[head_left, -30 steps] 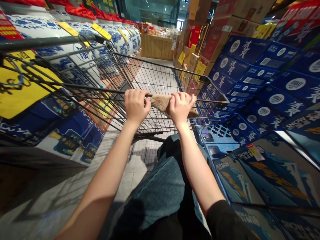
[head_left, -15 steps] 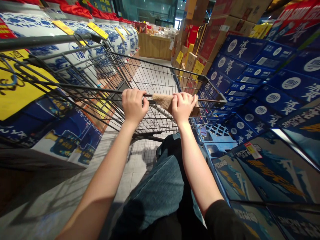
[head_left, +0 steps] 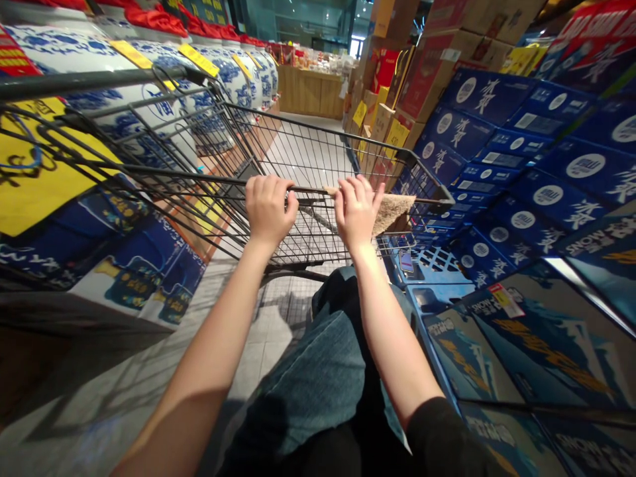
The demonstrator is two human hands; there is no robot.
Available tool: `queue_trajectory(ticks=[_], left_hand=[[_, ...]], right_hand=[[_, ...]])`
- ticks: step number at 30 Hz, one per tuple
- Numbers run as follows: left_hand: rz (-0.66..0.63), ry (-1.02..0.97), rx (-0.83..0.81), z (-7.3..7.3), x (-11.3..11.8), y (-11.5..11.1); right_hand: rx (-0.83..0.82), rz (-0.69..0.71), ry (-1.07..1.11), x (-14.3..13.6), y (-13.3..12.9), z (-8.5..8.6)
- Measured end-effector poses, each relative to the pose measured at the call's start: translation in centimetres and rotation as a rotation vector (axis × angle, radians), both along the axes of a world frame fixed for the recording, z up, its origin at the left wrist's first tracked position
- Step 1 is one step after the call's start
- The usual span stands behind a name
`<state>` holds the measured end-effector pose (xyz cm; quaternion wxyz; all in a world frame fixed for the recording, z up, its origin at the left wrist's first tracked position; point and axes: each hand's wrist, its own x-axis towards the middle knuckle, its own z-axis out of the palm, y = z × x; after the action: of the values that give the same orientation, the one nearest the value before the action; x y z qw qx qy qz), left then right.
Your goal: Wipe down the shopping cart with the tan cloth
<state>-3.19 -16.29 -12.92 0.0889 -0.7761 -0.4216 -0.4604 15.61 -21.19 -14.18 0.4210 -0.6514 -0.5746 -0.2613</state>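
A black wire shopping cart (head_left: 303, 149) lies tipped on its side in front of my knees. My left hand (head_left: 268, 209) is closed over the cart's upper rod, its thumb under the bar. A tan, fuzzy cleaning cloth (head_left: 395, 213) hangs folded across the same rod, farther right. Over the cloth's left part, my right hand (head_left: 356, 209) curls its fingers and presses it to the rod. The palm side of both hands is hidden.
Large blue-and-white porcelain jars (head_left: 154, 109) with red cloth tops line the left. Stacked blue drink cartons (head_left: 546, 195) and a blue plastic crate (head_left: 437, 262) crowd the right. A tiled aisle (head_left: 303, 136) runs ahead to a wooden counter (head_left: 311, 93).
The cloth has shifted right along the rod, so more of it shows right of my right hand. That hand has moved slightly left. My left hand keeps its hold.
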Motion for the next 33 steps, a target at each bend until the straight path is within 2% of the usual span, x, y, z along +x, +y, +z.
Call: queue_trajectory(ticks=[2,6,8,13,15,19,21,25,27,29,31,33], left_hand=[[-0.001,0.004,0.001,0.0,0.0,0.0],[0.006,0.014,0.001,0.1,-0.1,-0.2],[0.008,-0.004,-0.016,0.2,0.1,-0.1],[0.047,-0.089,-0.003,0.2,1.1,0.1],[0.070,-0.096,0.011,0.3,1.4,0.2],[0.074,-0.073,-0.021,0.5,1.1,0.5],[0.059,-0.068,-0.035,0.7,0.8,0.6],[0.078,-0.086,-0.065,1.2,0.8,0.9],[0.094,-0.077,-0.069,1.5,1.4,0.7],[0.050,-0.005,-0.041,1.7,2.4,0.4],[-0.042,0.115,-0.006,1.8,3.4,0.0],[-0.108,0.208,-0.003,1.8,4.1,0.0]], right_hand=[[-0.014,0.012,0.009,0.3,0.1,0.0],[0.048,-0.143,0.194,2.2,0.5,0.1],[0.041,-0.162,0.213,2.1,0.3,0.1],[-0.046,0.022,0.048,-0.1,-0.5,0.2],[-0.045,0.033,0.034,0.2,-0.4,0.2],[0.025,-0.155,0.171,2.5,0.2,0.2],[0.029,-0.183,0.202,2.8,0.2,0.2],[-0.040,-0.013,0.116,0.9,-0.4,0.3],[-0.079,0.085,0.065,-0.2,-0.4,0.4],[-0.099,0.140,0.046,-0.3,-0.2,0.4],[-0.076,0.132,0.071,0.6,0.3,0.2],[-0.004,0.041,0.145,2.2,0.8,0.0]])
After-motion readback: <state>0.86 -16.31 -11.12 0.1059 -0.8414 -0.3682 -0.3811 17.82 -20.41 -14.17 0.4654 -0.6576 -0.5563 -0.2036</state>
